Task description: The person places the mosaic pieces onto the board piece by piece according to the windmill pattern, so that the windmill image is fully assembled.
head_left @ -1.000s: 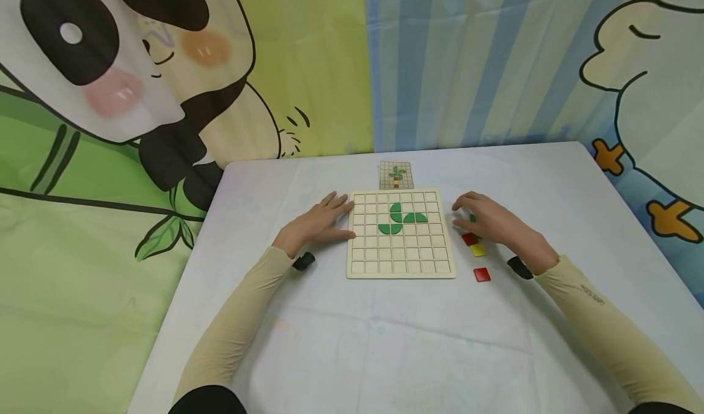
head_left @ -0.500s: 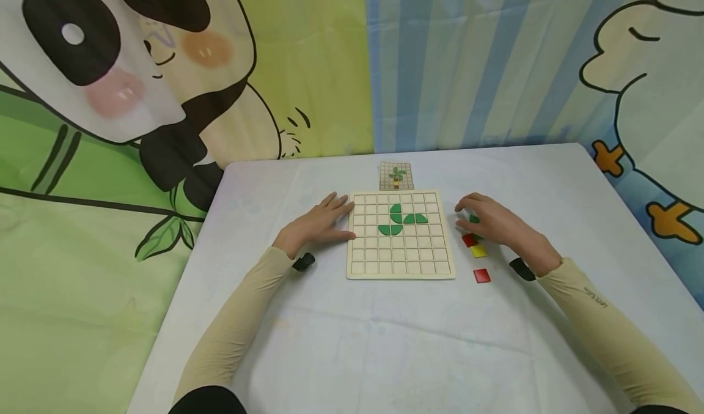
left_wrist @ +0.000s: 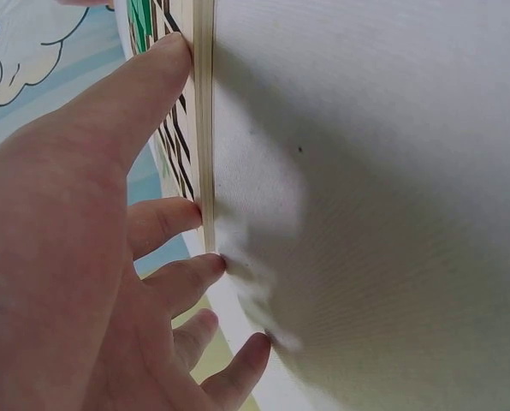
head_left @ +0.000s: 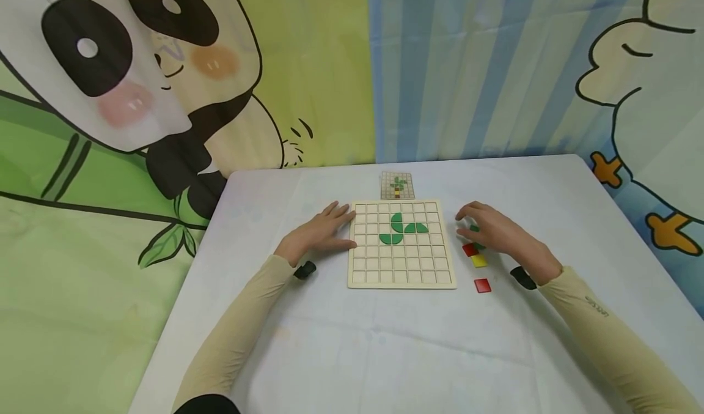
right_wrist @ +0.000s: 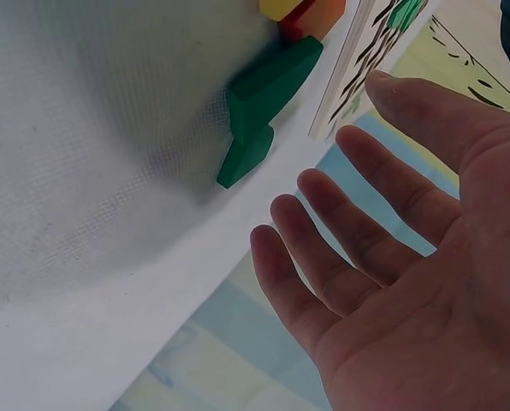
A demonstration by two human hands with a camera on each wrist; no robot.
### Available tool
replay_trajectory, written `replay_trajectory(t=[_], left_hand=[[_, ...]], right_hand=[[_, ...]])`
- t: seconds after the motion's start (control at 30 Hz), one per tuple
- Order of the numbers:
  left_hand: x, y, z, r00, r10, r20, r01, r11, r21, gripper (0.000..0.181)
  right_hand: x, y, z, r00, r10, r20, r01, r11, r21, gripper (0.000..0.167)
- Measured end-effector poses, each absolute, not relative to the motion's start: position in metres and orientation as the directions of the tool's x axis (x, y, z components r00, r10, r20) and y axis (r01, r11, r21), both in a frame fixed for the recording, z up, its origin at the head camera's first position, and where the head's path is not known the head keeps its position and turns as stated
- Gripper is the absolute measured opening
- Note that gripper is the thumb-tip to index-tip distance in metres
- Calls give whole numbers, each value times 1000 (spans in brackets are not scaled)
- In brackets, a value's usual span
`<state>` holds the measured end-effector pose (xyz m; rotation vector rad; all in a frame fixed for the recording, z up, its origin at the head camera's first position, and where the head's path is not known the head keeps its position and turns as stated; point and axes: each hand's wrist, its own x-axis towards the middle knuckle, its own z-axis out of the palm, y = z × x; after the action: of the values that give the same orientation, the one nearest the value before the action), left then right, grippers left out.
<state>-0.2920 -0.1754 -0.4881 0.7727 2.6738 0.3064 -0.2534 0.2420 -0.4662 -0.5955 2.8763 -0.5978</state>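
A square wooden grid board (head_left: 402, 267) lies mid-table with several green rounded pieces (head_left: 392, 238) in its upper cells. The left hand (head_left: 316, 233) spreads its fingers at the board's left edge; in the left wrist view thumb and fingertips touch that edge (left_wrist: 204, 111). Right of the board, the right hand (head_left: 496, 230) hovers with loosely bent fingers, holding nothing. Under it lie green pieces (right_wrist: 272, 86), partly hidden in the head view, beside a red square (head_left: 470, 249) and a yellow square (head_left: 480, 260). Another red square (head_left: 482, 285) lies apart, nearer the front.
A small card (head_left: 397, 185) printed with a grid and a green, red and yellow pattern lies just behind the board. White cloth covers the table (head_left: 385, 353). Behind it hangs a printed backdrop (head_left: 319, 65) with a panda and stripes.
The head view has tilted slightly upward, so everything on the table appears lower. The right hand has shifted very little; the left hand keeps its place at the board's edge.
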Motion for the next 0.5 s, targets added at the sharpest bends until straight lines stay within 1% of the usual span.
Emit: replay_trajectory(t=[0.23, 0.5], left_hand=[[-293, -176, -488, -794, 550, -260, 477, 828, 294, 90], [-290, -175, -487, -797, 548, -252, 474, 827, 302, 90]], right_hand=[[-253, 243, -467, -918, -387, -84, -322, 853, -411, 34], [-252, 245, -470, -913, -396, -96, -325, 849, -416, 33]])
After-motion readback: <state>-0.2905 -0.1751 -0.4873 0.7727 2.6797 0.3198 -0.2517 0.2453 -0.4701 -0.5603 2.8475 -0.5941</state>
